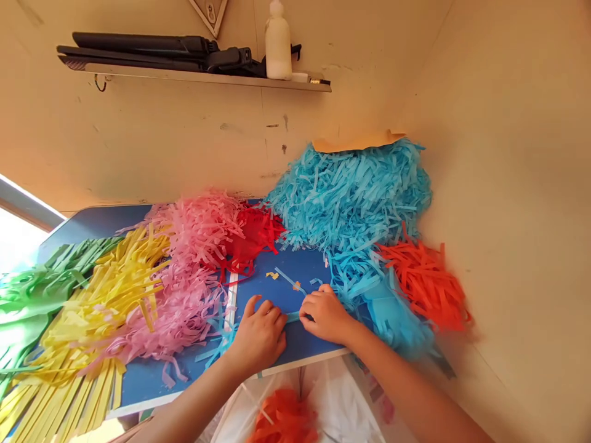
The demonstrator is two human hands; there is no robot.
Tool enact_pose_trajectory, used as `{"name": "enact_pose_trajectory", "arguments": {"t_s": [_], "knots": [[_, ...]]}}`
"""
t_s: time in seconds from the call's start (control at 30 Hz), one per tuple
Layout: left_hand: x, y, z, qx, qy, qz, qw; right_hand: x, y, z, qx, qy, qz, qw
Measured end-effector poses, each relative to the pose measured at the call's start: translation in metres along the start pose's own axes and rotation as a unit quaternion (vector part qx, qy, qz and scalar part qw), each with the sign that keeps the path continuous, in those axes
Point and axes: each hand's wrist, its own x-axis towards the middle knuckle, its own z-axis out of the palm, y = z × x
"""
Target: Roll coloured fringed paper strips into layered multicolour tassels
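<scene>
Hold the blue paper strip (293, 317) gently taut: right hand (327, 314) pinching it, though I cannot tell the grip of the left hand (262, 335)

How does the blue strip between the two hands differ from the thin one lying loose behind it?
The blue strip spans between left hand and right hand; the loose strip lies on the table beyond. The blue strip runs nearly level; the loose strip slants down to the right. Both are narrow and bluish.

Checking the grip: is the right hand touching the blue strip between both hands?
Touching: the head view shows the blue strip running into the pinching right hand.
</scene>
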Motion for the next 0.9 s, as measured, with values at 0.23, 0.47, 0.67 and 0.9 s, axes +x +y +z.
{"name": "enact_pose_trajectory", "arguments": {"t_s": [0.23, 0.47, 0.67, 0.9], "knots": [[-0.006, -0.009, 0.014, 0.011, 0.069, -0.009, 0.997, -0.006, -0.007, 0.005, -0.044, 0.024, -0.027, 0.998], [-0.028, -0.025, 0.009, -0.112, 0.054, -0.057, 0.991, -0.027, 0.020, 0.011, 0.033, 0.065, 0.044, 0.996], [-0.024, -0.024, 0.001, -0.145, 0.008, -0.117, 0.982, -0.027, 0.021, 0.006, 0.114, 0.065, 0.113, 0.985], [-0.019, -0.020, 0.002, -0.137, -0.010, -0.159, 0.978, -0.024, 0.021, 0.000, 0.126, 0.044, 0.138, 0.981]]}}
